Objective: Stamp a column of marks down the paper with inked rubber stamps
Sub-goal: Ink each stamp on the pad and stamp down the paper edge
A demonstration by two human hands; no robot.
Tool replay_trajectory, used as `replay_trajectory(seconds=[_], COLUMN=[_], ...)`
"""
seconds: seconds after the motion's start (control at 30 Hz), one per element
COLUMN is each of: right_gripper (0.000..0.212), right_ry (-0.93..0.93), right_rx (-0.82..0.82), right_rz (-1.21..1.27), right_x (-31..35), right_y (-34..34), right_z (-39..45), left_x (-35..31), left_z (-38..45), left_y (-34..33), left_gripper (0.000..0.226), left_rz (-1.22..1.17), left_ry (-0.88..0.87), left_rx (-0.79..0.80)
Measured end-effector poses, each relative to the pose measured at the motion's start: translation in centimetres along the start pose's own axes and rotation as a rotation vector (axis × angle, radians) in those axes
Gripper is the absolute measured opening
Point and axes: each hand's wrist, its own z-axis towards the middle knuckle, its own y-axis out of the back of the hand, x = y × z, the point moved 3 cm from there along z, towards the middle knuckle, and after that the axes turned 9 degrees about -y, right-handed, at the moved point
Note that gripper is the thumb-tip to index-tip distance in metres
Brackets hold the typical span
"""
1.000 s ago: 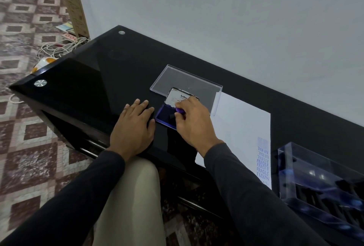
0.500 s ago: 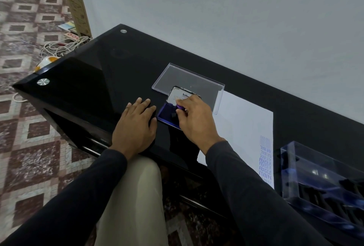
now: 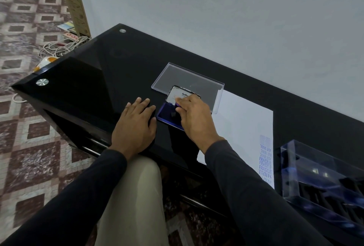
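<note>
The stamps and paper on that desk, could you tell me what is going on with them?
A person seated at a black glass table is inking a rubber stamp. The right hand grips the stamp and presses it into the open ink pad, while the left hand rests flat on the table beside the pad. The paper already carries a column of blue marks along its right edge. A clear stamp case sits beyond it.

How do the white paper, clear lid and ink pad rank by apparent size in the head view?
1. white paper, largest.
2. clear lid.
3. ink pad, smallest, though the right hand covers part of it.
</note>
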Motion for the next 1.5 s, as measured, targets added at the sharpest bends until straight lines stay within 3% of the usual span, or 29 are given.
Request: replay_trajectory(seconds=[0.17, 0.27, 0.37, 0.87, 1.13, 1.5], right_gripper=[0.026, 0.028, 0.026, 0.029, 0.017, 0.024], right_ry=[0.001, -0.011, -0.024, -0.004, -0.031, -0.009], right_rx=[0.072, -0.066, -0.104, -0.045, -0.135, -0.073], right_rz=[0.141, 0.032, 0.03, 0.085, 0.059, 0.013], right_x=[0.0, -0.5, -0.7, -0.5, -0.4, -0.1], right_y=[0.3, 0.1, -0.2, -0.7, -0.4, -0.3], right_z=[-0.5, -0.5, -0.5, -0.1, -0.6, -0.2], left_x=[-0.2, -0.2, -0.2, 0.0, 0.1, 0.1], left_z=[0.0, 0.0, 0.0, 0.0, -0.1, 0.0], left_y=[0.2, 0.2, 0.2, -0.1, -0.1, -0.1], left_gripper=[0.049, 0.049, 0.049, 0.049, 0.05, 0.049], left_rz=[0.004, 0.002, -0.003, 0.002, 0.005, 0.006], left_ry=[0.006, 0.009, 0.006, 0.004, 0.0, -0.01], left_rx=[0.001, 0.0, -0.002, 0.007, 0.016, 0.007])
